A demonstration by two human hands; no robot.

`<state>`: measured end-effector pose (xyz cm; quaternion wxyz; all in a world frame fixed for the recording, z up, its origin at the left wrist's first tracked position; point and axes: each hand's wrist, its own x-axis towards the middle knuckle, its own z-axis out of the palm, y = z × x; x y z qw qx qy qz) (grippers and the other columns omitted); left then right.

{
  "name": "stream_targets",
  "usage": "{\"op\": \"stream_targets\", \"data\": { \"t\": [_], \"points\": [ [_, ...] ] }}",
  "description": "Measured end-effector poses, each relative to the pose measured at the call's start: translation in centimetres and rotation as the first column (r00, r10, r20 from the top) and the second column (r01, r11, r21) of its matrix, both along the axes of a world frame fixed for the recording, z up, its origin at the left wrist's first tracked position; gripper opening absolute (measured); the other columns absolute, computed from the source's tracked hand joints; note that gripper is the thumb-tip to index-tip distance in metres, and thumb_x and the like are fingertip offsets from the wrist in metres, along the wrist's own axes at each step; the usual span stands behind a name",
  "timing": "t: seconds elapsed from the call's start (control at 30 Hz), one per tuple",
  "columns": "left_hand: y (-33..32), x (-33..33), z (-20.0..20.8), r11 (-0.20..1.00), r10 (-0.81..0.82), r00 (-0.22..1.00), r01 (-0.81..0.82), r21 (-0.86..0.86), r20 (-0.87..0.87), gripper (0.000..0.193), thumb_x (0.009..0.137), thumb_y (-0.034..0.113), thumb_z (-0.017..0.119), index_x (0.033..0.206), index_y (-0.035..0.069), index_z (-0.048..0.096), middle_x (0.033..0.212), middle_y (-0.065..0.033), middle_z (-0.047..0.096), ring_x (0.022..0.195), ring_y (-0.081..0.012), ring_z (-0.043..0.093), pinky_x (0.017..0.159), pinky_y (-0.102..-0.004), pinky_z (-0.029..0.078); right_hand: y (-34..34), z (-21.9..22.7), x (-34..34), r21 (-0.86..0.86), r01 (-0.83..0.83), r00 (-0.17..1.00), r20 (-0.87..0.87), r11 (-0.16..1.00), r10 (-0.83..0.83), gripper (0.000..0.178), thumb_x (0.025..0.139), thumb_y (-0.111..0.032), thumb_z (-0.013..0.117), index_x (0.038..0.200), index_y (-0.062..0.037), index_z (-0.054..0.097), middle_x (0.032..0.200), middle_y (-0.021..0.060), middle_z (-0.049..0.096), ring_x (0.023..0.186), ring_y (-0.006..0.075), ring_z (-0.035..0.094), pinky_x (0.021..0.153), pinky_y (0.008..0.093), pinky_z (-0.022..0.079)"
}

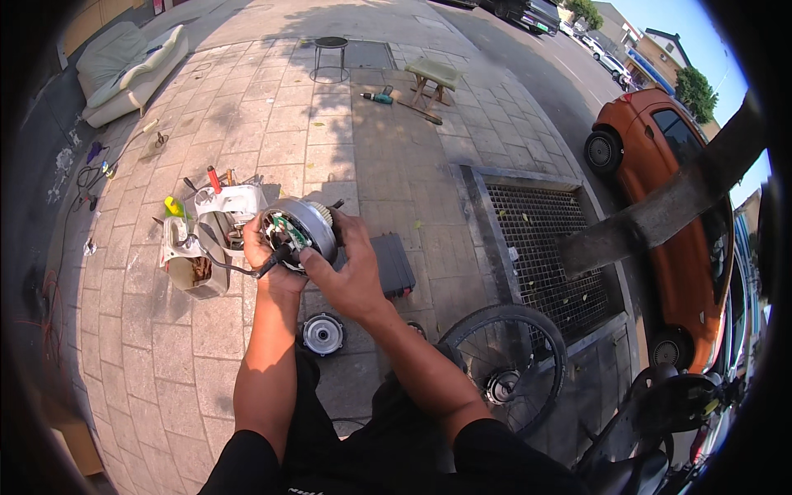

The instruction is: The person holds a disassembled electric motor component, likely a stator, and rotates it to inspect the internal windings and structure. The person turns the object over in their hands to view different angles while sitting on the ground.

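Both my hands hold a round metal hub motor (315,224) up in front of me. A green circuit board (285,224) shows inside its open side, and a pale toothed gear (320,213) stands at its far side. My left hand (280,276) is wrapped round the lower left of it, by the thick black cable (227,264) that leaves the motor to the left. My right hand (351,268) grips the right side, its thumb at the open face near the cable. On the paving below lies a round silver hub cover (322,334).
Cut-open white plastic containers (198,280) with tools stand at the left. A dark case (394,264) lies beyond my right hand, a spoked wheel (503,371) at the right near a metal grate (536,239). Farther off are a drill (379,96), stools and an orange car (660,214).
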<state>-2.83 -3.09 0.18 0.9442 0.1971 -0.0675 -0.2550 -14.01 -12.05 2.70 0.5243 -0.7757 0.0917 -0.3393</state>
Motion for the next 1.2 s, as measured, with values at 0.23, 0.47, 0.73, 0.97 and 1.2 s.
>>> {"op": "stream_targets", "data": {
  "t": [0.23,0.47,0.73,0.97,1.2],
  "points": [
    [0.6,1.6,-1.6,0.999,0.040,0.996,-0.039,0.016,-0.084,0.050,0.103,0.048,0.049,0.124,0.007,0.070,0.119,-0.0128,0.076,0.112,-0.0318,0.073,0.102,-0.0496,0.059,-0.3,3.6,-1.6,-0.272,-0.075,0.973,-0.232,0.959,0.010,0.088,0.089,-0.043,0.079,0.155,0.0067,0.046,0.153,0.0284,0.047,0.134,0.0392,0.060,0.110,0.0455,0.051],
    [0.0,0.3,1.3,0.997,-0.037,0.995,0.030,-0.065,-0.098,0.051,0.100,0.048,0.052,0.117,0.005,0.073,0.109,-0.0127,0.077,0.101,-0.0300,0.075,0.091,-0.0490,0.062,-0.8,7.0,-3.8,-0.443,0.044,0.997,-0.044,0.895,-0.071,0.050,0.084,-0.026,0.084,0.125,0.0001,0.072,0.127,0.0197,0.067,0.108,0.0378,0.072,0.091,0.0444,0.058],
    [1.1,0.8,1.5,0.998,0.059,0.986,-0.057,0.021,-0.155,0.042,0.099,0.045,0.053,0.104,0.010,0.075,0.099,-0.0073,0.077,0.090,-0.0262,0.074,0.087,-0.0457,0.062,3.5,15.6,-7.8,-0.803,-0.139,0.990,-0.129,0.580,0.058,0.025,0.078,-0.026,0.089,0.089,-0.0079,0.076,0.093,0.0070,0.071,0.078,0.0261,0.071,0.068,0.0406,0.055],
    [-0.1,1.1,-0.3,0.991,-0.076,0.995,0.067,-0.118,-0.069,0.052,0.098,0.053,0.050,0.112,0.010,0.075,0.111,-0.0096,0.077,0.104,-0.0297,0.072,0.091,-0.0513,0.060,8.4,19.2,-11.4,-0.870,-0.378,0.887,-0.242,0.316,0.394,0.030,0.075,-0.027,0.090,0.090,-0.0060,0.075,0.091,0.0070,0.070,0.076,0.0238,0.069,0.065,0.0382,0.053],
    [0.3,3.1,-2.4,0.944,-0.221,0.968,0.244,-0.223,0.122,0.049,0.105,0.053,0.044,0.101,0.015,0.075,0.091,-0.0055,0.079,0.086,-0.0241,0.078,0.080,-0.0486,0.067,7.9,19.1,-10.5,-0.866,-0.417,0.841,-0.252,0.276,0.479,0.035,0.071,-0.027,0.092,0.091,-0.0040,0.074,0.088,0.0070,0.069,0.074,0.0215,0.068,0.063,0.0359,0.050]
  ]
}}
